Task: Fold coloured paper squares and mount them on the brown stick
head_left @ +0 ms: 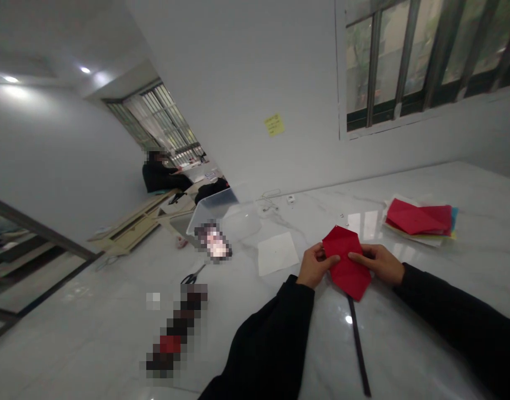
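Note:
Between both hands is a piece of folded red paper [347, 275] with pointed corners, held just over the marble-patterned table. My left hand [315, 264] pinches its left edge, thumb on top and fingers behind. On the right edge, my right hand [380, 262] grips it the same way, its thumb pressing near the middle. A thin dark strip [358, 347] runs from under the paper toward the front of the table; whether it touches the paper I cannot tell. Left of my left hand lies a white sheet of paper [278, 254].
A stack of coloured paper [421, 218], red on top, lies at the right. Scissors [192, 276] and a clear plastic bin [217, 206] are to the left, near two blurred-out items. A yellow note [274, 125] sticks to the wall. Someone sits far back left.

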Demonstrator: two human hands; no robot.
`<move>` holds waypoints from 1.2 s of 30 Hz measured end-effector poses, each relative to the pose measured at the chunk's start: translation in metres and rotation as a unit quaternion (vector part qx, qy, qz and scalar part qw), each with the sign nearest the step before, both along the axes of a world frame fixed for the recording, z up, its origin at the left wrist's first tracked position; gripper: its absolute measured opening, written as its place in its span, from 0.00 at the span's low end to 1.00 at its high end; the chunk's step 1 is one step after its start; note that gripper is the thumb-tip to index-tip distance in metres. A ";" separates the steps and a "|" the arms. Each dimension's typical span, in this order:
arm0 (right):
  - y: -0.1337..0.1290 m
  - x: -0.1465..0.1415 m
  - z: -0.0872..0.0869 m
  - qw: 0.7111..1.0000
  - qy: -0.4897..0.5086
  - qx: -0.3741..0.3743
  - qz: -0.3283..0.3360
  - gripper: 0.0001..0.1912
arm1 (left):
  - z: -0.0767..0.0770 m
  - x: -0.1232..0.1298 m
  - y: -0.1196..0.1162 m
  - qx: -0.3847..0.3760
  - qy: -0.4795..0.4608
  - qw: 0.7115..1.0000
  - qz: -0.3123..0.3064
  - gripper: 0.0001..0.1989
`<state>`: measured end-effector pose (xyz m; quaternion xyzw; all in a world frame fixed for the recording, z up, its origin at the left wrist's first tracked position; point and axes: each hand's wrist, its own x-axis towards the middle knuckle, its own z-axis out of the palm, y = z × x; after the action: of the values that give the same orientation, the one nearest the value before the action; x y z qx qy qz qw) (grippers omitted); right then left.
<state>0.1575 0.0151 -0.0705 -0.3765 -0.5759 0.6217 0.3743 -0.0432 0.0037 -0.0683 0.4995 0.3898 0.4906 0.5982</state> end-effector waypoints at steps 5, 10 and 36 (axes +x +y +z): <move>-0.001 -0.001 0.001 1.000 0.013 0.010 -0.011 0.23 | 0.001 0.001 0.000 0.005 -0.001 1.000 0.002 0.27; 0.000 -0.001 -0.001 1.000 0.017 0.005 -0.010 0.22 | 0.000 0.001 0.000 0.000 -0.002 1.000 -0.005 0.29; -0.001 -0.002 -0.002 0.998 -0.020 0.051 -0.014 0.25 | -0.001 0.008 -0.005 -0.008 0.036 0.999 0.027 0.23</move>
<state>0.1553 0.0138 -0.0722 -0.3769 -0.6091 0.5785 0.3903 -0.0347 -0.0010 -0.0693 0.5016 0.4282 0.4854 0.5740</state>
